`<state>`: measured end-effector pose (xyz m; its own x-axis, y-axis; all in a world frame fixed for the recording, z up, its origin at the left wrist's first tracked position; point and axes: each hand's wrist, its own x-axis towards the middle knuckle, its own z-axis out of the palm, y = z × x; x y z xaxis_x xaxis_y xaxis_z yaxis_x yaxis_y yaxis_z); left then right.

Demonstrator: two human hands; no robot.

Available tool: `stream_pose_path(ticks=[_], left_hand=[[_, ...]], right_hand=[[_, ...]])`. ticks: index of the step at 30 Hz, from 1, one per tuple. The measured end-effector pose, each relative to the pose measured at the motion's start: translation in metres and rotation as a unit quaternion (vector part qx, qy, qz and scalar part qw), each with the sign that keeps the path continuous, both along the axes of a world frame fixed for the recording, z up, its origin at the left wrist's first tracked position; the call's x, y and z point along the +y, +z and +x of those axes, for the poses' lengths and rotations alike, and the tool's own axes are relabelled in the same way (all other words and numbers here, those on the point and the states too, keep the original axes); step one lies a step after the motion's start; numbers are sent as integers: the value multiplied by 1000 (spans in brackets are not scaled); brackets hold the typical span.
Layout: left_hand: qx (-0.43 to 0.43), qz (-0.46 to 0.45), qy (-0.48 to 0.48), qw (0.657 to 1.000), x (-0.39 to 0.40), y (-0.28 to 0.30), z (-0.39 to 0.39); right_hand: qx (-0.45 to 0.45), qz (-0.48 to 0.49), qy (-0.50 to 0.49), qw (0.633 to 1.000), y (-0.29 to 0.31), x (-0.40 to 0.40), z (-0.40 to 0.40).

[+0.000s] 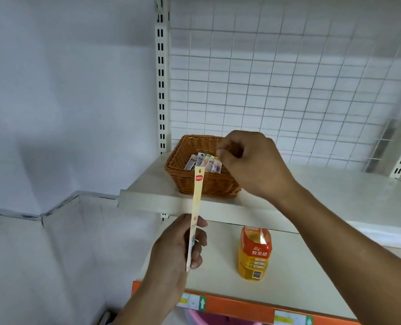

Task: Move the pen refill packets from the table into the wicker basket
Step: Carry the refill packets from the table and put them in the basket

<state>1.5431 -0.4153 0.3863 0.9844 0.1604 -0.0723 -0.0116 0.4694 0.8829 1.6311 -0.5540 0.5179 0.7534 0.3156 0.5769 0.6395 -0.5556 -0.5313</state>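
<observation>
The wicker basket sits on the upper shelf, near the shelf's left end and close to the white post. Inside the basket lie several pen refill packets, side by side.

The right hand is over the right side of the basket. Its fingers are curled, and its fingertips pinch the top of one packet in the basket.

The left hand is below the basket, in front of the shelf edge. It grips the bottom part of a long thin packet. The top of this packet stands up in front of the basket's front wall.

An orange drink bottle stands on the lower shelf, below the basket and a bit to the right.
</observation>
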Motion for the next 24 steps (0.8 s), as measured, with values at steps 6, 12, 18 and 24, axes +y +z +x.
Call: stream_pose_path(ticks=[6,12,18,24], left_hand=[[-70,7,85,994,-17,5,0],[-109,32,58,992,-29,20,-12],[-184,342,185,903,-5,21,-8],[-161,713,335,594,52,-3,22]], right_hand=[[-6,85,86,993,-86,-15,-66],[-45,95,67,992,-123,-12,-75],[-8,96,96,991,-84,-19,-64],[101,147,7,984,4,1,-6]])
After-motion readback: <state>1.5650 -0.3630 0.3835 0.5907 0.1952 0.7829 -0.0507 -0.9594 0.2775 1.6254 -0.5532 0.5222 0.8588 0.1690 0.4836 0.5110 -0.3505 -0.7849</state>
